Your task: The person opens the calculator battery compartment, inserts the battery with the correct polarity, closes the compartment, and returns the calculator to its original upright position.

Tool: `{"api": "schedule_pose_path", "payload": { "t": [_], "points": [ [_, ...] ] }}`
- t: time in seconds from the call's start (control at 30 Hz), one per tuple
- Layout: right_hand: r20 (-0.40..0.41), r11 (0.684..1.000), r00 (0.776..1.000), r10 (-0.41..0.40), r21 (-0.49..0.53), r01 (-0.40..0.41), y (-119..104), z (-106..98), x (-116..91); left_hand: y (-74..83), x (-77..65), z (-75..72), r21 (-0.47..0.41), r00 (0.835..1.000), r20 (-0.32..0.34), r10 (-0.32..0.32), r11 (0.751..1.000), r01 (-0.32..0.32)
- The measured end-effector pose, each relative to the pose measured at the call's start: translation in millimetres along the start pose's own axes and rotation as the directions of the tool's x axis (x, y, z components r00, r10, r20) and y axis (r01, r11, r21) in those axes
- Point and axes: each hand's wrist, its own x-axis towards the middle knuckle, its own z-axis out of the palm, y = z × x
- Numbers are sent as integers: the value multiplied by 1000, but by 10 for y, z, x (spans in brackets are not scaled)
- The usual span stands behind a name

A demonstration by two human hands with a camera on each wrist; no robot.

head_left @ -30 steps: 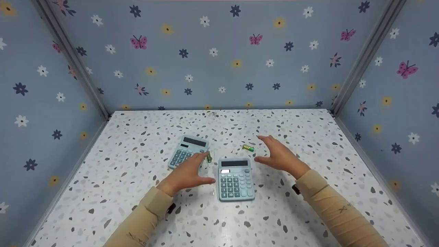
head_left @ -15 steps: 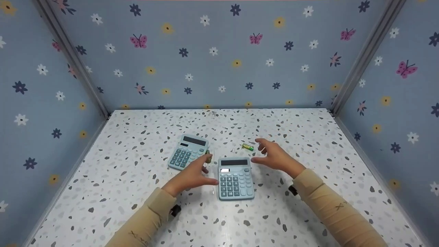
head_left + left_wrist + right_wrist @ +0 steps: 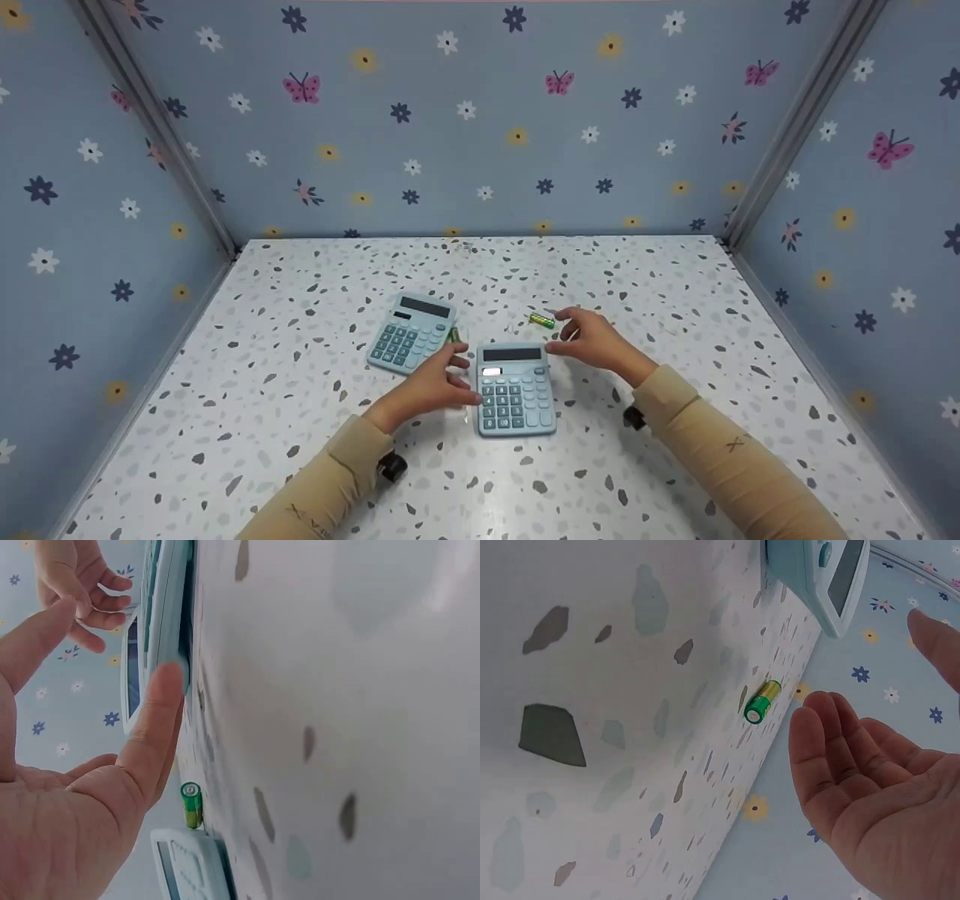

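Observation:
A light-blue calculator (image 3: 529, 409) lies face up in the middle of the table. At its left edge is my left hand (image 3: 427, 386), fingers spread and loosely bent; the left wrist view shows a fingertip at the calculator's side (image 3: 166, 615), though contact is unclear. My right hand (image 3: 596, 341) hovers by the calculator's top right corner, fingers loosely bent around nothing. Just left of its fingertips lies a green-and-yellow battery (image 3: 541, 321), also visible in the right wrist view, battery (image 3: 763, 701). Another battery (image 3: 454, 335) is partly hidden behind my left hand.
A second light-blue calculator (image 3: 411, 334) lies tilted to the left, its lower right corner near my left hand. The speckled white table (image 3: 300, 450) is enclosed by blue flower-patterned walls (image 3: 465, 150) at the back and sides.
My left hand has moved slightly right, its thumb coming up to the middle calculator's edge. My right hand has moved left toward the calculator's corner, its fingers bending more. Both calculators stay put.

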Motion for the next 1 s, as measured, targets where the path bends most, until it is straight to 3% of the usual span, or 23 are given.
{"api": "schedule_pose_path", "payload": {
  "t": [0.13, 0.67, 1.0],
  "points": [
    [3, 999, 999, 36, 6, -36, 9, 51, 24, -6, -5, 47, -48, 1000, 19, -16, 999, 17],
    [72, 998, 995, 63, 7, -64, -25, 220, 148, 13, -34, 175, 22, 999, 29, -41, 999, 40],
    [132, 993, 986, 101, 50, -108, -44, 304, 213, 43, -27, 235, 44, 995, 10, -103, 994, 102]
  ]
}}
